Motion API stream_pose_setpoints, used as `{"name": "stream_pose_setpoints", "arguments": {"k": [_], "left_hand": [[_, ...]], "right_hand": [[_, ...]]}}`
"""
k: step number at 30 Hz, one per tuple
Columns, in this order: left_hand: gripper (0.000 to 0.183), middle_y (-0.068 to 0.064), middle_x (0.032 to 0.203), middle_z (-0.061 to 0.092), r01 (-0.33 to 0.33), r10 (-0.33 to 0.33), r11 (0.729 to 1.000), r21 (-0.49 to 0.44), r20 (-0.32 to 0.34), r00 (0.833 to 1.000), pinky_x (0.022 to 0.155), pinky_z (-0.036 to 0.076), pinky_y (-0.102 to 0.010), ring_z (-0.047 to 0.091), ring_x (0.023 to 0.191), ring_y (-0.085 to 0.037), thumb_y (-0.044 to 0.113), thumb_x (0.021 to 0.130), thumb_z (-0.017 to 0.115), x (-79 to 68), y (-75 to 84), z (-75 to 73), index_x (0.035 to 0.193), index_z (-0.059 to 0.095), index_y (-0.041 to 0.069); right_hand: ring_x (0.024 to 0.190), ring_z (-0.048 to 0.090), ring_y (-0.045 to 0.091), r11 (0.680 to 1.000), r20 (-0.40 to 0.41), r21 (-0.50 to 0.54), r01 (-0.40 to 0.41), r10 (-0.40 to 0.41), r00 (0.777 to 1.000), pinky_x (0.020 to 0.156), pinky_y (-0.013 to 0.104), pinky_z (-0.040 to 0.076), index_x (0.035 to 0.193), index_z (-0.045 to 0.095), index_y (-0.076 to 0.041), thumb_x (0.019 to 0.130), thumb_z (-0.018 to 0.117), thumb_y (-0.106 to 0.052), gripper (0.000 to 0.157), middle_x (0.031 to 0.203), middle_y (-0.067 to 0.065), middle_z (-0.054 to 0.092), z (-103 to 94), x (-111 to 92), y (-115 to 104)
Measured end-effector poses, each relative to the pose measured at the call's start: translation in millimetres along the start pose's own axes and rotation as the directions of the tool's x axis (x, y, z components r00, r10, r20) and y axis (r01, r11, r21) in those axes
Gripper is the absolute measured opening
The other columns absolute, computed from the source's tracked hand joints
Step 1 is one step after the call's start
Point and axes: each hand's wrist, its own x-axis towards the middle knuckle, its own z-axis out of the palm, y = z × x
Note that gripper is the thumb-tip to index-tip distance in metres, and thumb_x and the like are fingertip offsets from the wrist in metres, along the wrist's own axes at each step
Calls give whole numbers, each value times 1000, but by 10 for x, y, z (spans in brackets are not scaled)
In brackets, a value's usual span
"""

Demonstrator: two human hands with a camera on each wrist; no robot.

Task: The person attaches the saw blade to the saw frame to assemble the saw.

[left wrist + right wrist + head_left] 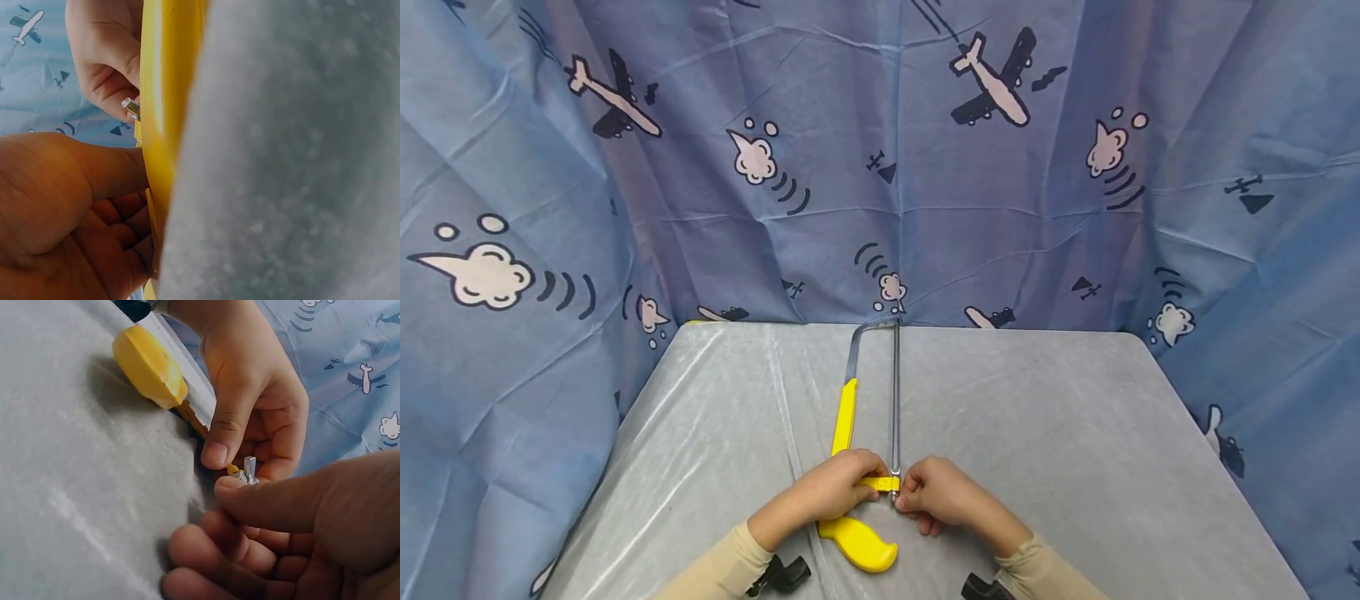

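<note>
A hacksaw [845, 421] with a yellow handle [867, 546] lies on the table, its metal far end pointing away and its long straight bar [896, 400] on the right side. My left hand [838, 486] holds the yellow lower part of the frame between thumb and fingers, just above the handle. Opposite it, my right hand [946, 493] pinches the small metal wing nut [250, 466] at the near end of the bar. Thumb and index finger meet there, the other fingers curled below. The left wrist view shows the metal tip [130, 107] beside the yellow frame.
A grey table [1037, 417] carries the saw, whose far end reaches the table's back edge. Behind and at both sides hangs a blue curtain [820, 250] printed with planes and clouds. Black wrist mounts [786, 575] sit near both sleeves.
</note>
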Motion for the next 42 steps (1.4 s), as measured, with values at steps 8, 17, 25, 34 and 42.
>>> {"name": "stream_pose_setpoints", "arguments": {"k": [8, 17, 25, 34, 42], "left_hand": [[14, 12, 95, 65, 8, -8, 1000, -19, 6, 1000, 84, 50, -22, 54, 86, -1, 13, 92, 76, -5, -3, -3, 104, 72, 17], [14, 13, 94, 65, 6, -7, 999, -38, -5, 1000, 83, 50, -22, 55, 86, 0, 13, 91, 77, -2, -4, 7, 103, 72, 18], [15, 13, 95, 65, 2, -2, 1000, -30, -2, 1000, 84, 50, -22, 55, 87, -1, 13, 92, 77, 19, -16, 8, 105, 72, 18], [14, 13, 95, 65, 1, -1, 1000, -28, -3, 1000, 84, 51, -22, 55, 86, 0, 13, 92, 77, 14, -24, 19, 104, 72, 18], [14, 12, 96, 66, 0, 0, 999, -34, -4, 1000, 85, 51, -23, 56, 88, -1, 13, 92, 76, 4, -14, 0, 104, 71, 18]], "right_hand": [[52, 63, 15, 998, 47, 64, -27, 24, 999, 47, 34, 56, 79, 69, -3, 96, 72, -32, 34, 69, 6, 68, -6, -11, -26], [60, 67, 15, 971, 161, 227, -81, 45, 986, 51, 31, 57, 95, 70, 3, 102, 61, -12, 19, 82, 8, 70, -59, 11, 25], [52, 64, 15, 991, 65, 131, -33, 25, 998, 47, 35, 57, 86, 68, 1, 99, 67, -13, 19, 72, 7, 66, -24, 2, 33], [52, 65, 17, 996, 52, 80, -39, 35, 998, 49, 37, 58, 79, 69, 0, 95, 74, -29, 33, 68, 8, 67, -19, -31, -21], [59, 67, 16, 957, 176, 269, -110, 63, 982, 54, 33, 59, 98, 70, 4, 104, 58, -19, 27, 79, 8, 69, -34, 19, 15]]}}
